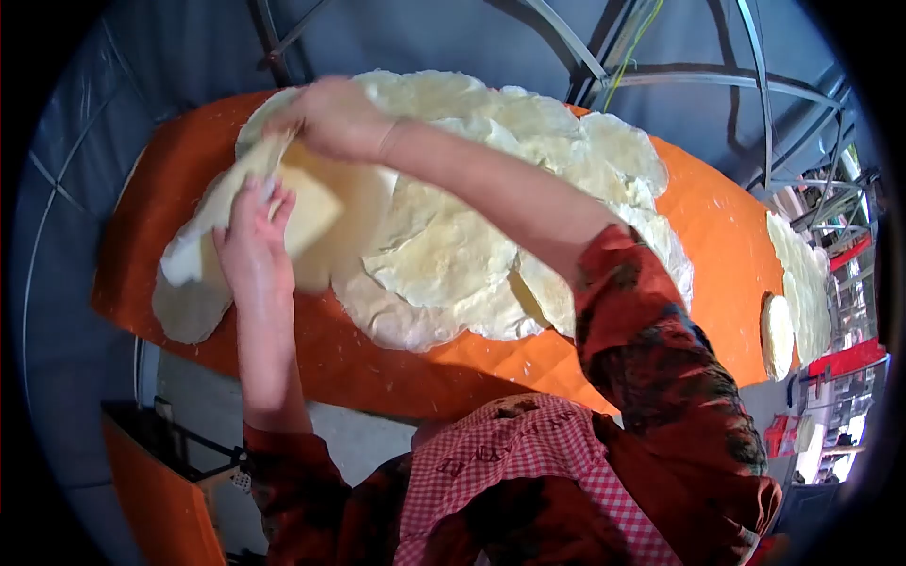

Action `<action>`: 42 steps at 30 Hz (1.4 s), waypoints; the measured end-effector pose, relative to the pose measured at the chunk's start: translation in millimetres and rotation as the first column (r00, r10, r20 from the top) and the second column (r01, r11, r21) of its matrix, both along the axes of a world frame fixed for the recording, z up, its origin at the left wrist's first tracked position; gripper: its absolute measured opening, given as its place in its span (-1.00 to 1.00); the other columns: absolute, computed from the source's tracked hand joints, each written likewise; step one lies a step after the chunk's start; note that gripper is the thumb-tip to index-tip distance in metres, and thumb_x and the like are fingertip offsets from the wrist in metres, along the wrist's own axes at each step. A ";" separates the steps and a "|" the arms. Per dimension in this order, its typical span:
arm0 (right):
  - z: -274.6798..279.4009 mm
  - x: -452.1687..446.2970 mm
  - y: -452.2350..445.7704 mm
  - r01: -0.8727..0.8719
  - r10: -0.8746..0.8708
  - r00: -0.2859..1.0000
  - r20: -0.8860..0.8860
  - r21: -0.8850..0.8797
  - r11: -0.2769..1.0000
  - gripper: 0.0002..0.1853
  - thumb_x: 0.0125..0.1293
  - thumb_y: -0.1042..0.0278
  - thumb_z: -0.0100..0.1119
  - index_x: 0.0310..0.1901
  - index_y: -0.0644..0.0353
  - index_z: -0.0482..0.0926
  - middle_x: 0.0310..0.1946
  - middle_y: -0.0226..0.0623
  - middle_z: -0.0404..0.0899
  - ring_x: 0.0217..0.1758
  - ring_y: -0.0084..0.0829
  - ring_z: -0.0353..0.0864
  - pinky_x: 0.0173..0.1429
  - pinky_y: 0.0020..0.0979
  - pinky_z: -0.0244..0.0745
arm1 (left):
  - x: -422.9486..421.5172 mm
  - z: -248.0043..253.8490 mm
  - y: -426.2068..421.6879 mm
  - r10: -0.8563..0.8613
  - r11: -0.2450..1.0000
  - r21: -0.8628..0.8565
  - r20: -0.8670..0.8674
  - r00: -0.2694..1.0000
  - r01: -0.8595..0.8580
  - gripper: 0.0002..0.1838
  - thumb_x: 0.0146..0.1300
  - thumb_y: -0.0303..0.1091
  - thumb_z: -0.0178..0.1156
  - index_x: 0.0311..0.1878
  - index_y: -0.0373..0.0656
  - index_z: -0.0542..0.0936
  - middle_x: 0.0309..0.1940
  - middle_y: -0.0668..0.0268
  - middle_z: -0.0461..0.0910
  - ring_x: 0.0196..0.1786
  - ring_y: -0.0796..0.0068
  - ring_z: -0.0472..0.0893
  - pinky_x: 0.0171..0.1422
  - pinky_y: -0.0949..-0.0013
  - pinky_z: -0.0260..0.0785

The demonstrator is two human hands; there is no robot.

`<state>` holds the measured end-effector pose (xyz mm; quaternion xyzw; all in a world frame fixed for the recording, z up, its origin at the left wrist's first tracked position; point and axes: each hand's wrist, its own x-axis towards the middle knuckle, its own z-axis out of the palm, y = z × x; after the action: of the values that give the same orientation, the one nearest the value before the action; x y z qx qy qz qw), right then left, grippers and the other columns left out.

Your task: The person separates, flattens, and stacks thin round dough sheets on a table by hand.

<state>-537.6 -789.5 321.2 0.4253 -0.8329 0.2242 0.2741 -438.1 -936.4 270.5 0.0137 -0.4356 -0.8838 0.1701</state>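
Note:
Thin round flatbreads [444,245] lie overlapping across an orange cloth [708,226]. At the left end of the pile, my right hand [335,118] reaches across and pinches the upper edge of a raised flatbread [316,203], which is blurred by motion. Below it, my left hand [255,236] is against the folded part of this flatbread, palm up with its fingers partly curled. Whether those fingers grip the edge is hard to make out. Another flatbread [192,311] lies flat on the cloth beneath, at the lower left.
More flatbreads [802,283] lie at the far right, with a small round stack [778,337] beside them. Metal frame bars [698,80] and grey-blue sheeting [425,33] stand behind the cloth. An orange-sided object [156,481] is at the lower left.

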 end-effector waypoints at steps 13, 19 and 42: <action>-312.6 -6.2 105.3 0.032 -0.210 0.934 0.290 0.517 0.856 -0.39 0.10 0.24 0.21 0.23 0.14 0.36 0.29 -0.19 0.31 0.42 -0.22 0.21 0.34 0.00 0.19 | 56.3 -254.9 72.0 -0.209 0.971 0.027 0.569 0.795 0.236 -0.66 0.26 -0.42 0.16 0.09 -0.17 0.38 -0.02 0.27 0.44 -0.05 0.41 0.50 0.05 0.32 0.42; -307.6 -15.7 91.4 0.085 -0.209 0.948 0.239 0.443 0.892 -0.36 0.07 0.17 0.25 0.22 0.13 0.36 0.32 -0.15 0.24 0.46 -0.16 0.11 0.40 0.07 0.06 | 42.5 -277.4 62.7 -0.067 0.981 -0.099 0.634 0.770 0.167 -0.65 0.23 -0.43 0.16 0.07 -0.24 0.39 -0.11 0.31 0.45 -0.14 0.50 0.45 -0.04 0.43 0.37; -264.1 109.9 217.3 -0.030 -0.334 0.812 0.479 0.605 0.795 -0.12 -0.09 0.22 0.37 0.34 0.16 0.23 0.42 -0.08 0.06 0.53 -0.06 -0.07 0.40 0.15 0.08 | 23.0 -248.9 100.9 -0.607 0.781 0.508 0.479 0.634 0.363 -0.52 0.24 -0.37 0.09 0.24 -0.18 0.31 0.05 0.12 0.47 0.11 0.11 0.52 0.17 0.00 0.45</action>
<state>-427.7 -572.2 57.0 0.3311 -0.9359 0.0471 -0.1110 -415.1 -835.5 21.6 0.2146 -0.2810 -0.9049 -0.2372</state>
